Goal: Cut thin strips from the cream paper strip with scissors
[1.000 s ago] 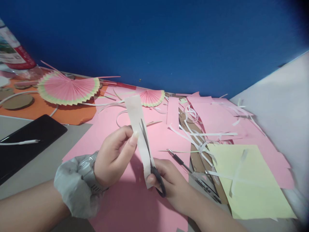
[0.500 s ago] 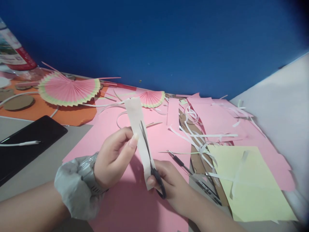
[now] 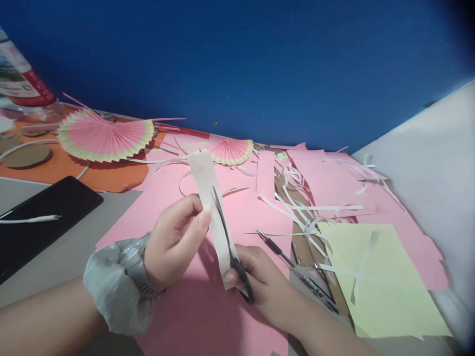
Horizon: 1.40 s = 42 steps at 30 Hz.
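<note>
A long pale paper strip (image 3: 203, 173) slants across the middle, above pink paper (image 3: 178, 316). My left hand (image 3: 178, 240) pinches its left edge between thumb and fingers; a grey scrunchie and a watch are on that wrist. Black-handled scissors (image 3: 243, 279) are in my right hand (image 3: 260, 282), its fingers wrapped round the handles. The scissor blades lie along the strip, pointing up and away, their tips near my left thumb. The strip's lower end reaches my right thumb. Whether the blades are cutting through the strip cannot be made out.
Pleated pink fans (image 3: 107, 136) lie at the back on orange and pink paper. A black phone (image 3: 48, 217) with a white cable is at left, below a bottle (image 3: 22, 74). Pens (image 3: 274, 244), white paper scraps and a yellow-green sheet (image 3: 401, 296) lie right; a blue wall (image 3: 237, 64) stands behind.
The strip and the scissors have shifted very slightly left. Both hands keep the same hold.
</note>
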Available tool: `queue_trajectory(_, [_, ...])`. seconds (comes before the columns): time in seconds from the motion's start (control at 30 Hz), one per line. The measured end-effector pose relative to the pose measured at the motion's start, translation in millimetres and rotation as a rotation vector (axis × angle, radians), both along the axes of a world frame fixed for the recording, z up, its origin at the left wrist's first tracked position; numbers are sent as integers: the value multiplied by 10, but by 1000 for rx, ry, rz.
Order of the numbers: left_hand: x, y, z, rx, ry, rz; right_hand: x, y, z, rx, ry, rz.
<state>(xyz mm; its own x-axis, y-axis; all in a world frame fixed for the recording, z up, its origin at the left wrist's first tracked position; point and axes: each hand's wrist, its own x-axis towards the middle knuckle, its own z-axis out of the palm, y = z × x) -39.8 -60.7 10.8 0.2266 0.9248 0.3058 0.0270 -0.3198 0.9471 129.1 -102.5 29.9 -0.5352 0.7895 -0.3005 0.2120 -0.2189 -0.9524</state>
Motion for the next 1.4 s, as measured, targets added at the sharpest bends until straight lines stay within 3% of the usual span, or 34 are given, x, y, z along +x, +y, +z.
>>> queue_trajectory(0.67, [15,0,51,51,69,29,6,11,4,-16,-39,3])
queue_trajectory(0.8, [9,-6,21,17,24,18,0,-2,2,-27,-3,3])
queue_trajectory(1.03, [25,12,-96,-131,-229,39,17,1,-25,-14,-35,28])
queue_trajectory(1.13, [23,9,-78,-91,-147,83,20,2,-15,-20,-64,24])
queue_trajectory(1.4, [7,-6,18,31,69,53,-8,3,-9,34,-50,20])
